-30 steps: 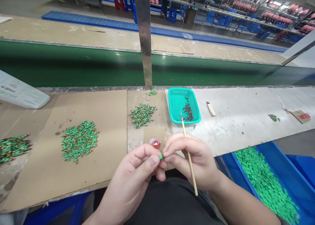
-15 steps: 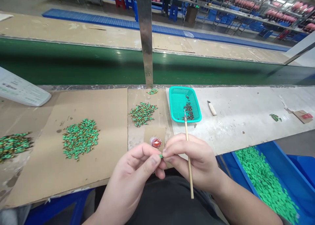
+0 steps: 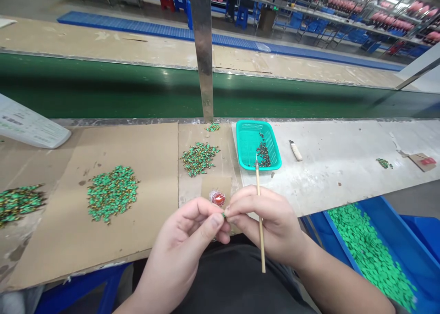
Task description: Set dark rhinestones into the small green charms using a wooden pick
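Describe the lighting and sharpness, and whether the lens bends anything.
Head view: even light, soft shadows; pale sheen on the dark green conveyor belt; wide-angle lens stretches the frame edges; left hand, right hand, pinched small green piece and thin wooden brush sharp; green pieces in the blue plastic bin smear bottom-right.

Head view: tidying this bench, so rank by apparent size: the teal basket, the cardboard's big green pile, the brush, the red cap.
1. Green pile and teal basket: near alike; the pile lies closer, so unranked.
2. Brush, long but thin.
3. Red cap.
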